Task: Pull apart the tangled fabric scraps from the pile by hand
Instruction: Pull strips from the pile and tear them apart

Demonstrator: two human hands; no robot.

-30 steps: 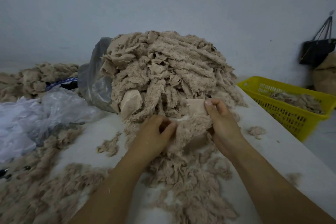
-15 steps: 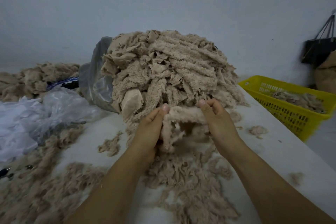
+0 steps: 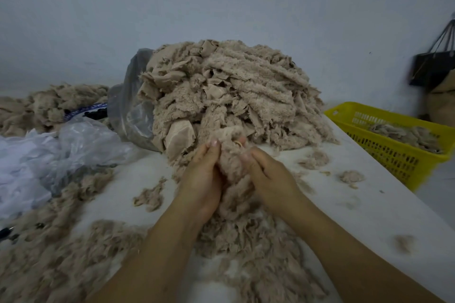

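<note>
A big pile of beige fluffy fabric scraps [image 3: 231, 91] rises at the middle of the white table [image 3: 369, 209], spilling out of a grey plastic bag [image 3: 130, 106]. Just in front of its foot, my left hand [image 3: 204, 177] and my right hand [image 3: 268, 174] sit close together. Both grip one bunched clump of fluffy scrap [image 3: 232, 162] between them, fingers curled round it. The clump hangs down into loose pulled fluff [image 3: 251, 253] lying on the table below my wrists.
A yellow slotted basket [image 3: 398, 145] holding some scraps stands off the table's right edge. Crumpled clear plastic [image 3: 54, 155] lies at the left, with more fluff [image 3: 49, 253] in front of it and behind it. A dark bag [image 3: 433, 66] hangs on the right wall.
My hands were apart with a strip stretched between them; they have come together and down, bunching the scrap into one clump held by both.
</note>
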